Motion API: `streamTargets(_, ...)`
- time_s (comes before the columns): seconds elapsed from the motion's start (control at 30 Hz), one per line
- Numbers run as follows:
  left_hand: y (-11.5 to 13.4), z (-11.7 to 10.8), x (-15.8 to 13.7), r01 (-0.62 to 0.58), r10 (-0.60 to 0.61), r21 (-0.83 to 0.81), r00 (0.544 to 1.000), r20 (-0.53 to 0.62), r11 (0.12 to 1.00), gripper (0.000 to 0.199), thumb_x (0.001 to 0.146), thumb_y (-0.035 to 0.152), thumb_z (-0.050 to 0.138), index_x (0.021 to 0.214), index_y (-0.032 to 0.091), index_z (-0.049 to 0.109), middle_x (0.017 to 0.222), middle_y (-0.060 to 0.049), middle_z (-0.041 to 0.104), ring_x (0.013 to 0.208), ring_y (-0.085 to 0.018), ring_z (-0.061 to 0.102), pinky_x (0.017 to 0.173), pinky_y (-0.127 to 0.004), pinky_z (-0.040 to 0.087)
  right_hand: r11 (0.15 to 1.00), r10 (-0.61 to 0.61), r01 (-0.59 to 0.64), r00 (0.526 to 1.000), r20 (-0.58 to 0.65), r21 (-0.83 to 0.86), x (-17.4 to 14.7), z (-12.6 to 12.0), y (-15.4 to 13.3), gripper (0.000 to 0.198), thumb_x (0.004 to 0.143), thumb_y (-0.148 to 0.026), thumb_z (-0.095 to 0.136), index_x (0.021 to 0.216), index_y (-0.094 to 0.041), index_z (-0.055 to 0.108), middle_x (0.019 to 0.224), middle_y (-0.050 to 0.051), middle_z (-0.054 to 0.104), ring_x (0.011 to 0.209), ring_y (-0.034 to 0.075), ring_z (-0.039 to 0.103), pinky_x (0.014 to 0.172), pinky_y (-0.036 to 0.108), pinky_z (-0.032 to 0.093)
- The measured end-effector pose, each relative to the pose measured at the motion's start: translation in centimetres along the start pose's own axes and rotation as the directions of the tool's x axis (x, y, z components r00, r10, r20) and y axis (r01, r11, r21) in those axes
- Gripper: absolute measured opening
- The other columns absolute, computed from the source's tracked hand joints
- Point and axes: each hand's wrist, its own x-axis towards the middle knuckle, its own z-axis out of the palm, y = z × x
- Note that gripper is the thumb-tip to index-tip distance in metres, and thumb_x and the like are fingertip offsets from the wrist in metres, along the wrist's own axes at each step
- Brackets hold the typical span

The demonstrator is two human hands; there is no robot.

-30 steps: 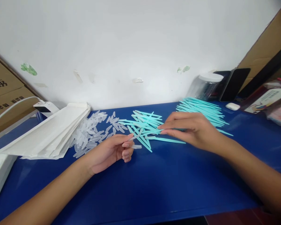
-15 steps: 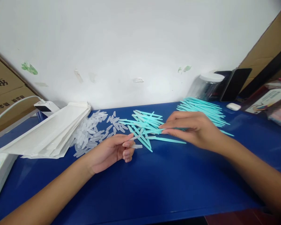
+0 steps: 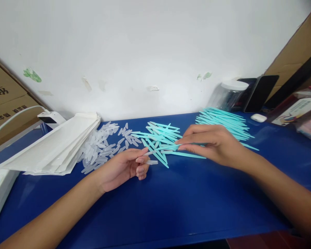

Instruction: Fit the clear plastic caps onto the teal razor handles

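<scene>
My left hand (image 3: 124, 167) rests on the blue table (image 3: 171, 207) and pinches a clear plastic cap (image 3: 148, 152) between thumb and forefinger. My right hand (image 3: 212, 143) pinches one teal plastic stick (image 3: 168, 146) whose tip meets that cap. Under and behind the stick lies a loose pile of teal sticks (image 3: 159, 135). Left of it spreads a heap of clear caps (image 3: 103, 148). A neat fan of teal sticks (image 3: 223, 121) lies behind my right hand.
A stack of white paper sleeves (image 3: 54, 147) lies at the left, beside a white box (image 3: 0, 190) and cardboard box (image 3: 2, 103). At the back right stand a clear jar (image 3: 226, 95), a dark phone (image 3: 260, 92), a white earbud case (image 3: 258, 118) and packaged goods (image 3: 300, 114).
Hardly anything has moved. Both hands keep their pinch on the cap and the stick in the same place.
</scene>
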Motion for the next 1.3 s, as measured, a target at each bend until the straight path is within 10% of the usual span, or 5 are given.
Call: streamTargets(1.3, -0.8, 1.2, 0.6, -0.011, 0.012, 0.081, 1.0, -0.011, 0.997, 0.051, 0.099, 0.057, 0.068, 0.072, 0.019, 0.048, 0.065, 0.002, 0.05, 0.06, -0.012, 0.043, 0.064, -0.026, 0.042, 0.998, -0.064, 0.065, 0.998, 0.005, -0.021, -0.4, 1.5, -0.7, 0.025, 0.104, -0.022, 0.068, 0.125, -0.027, 0.08, 0.101, 0.006, 0.074, 0.065, 0.01, 0.061, 0.057, 0.026, 0.045)
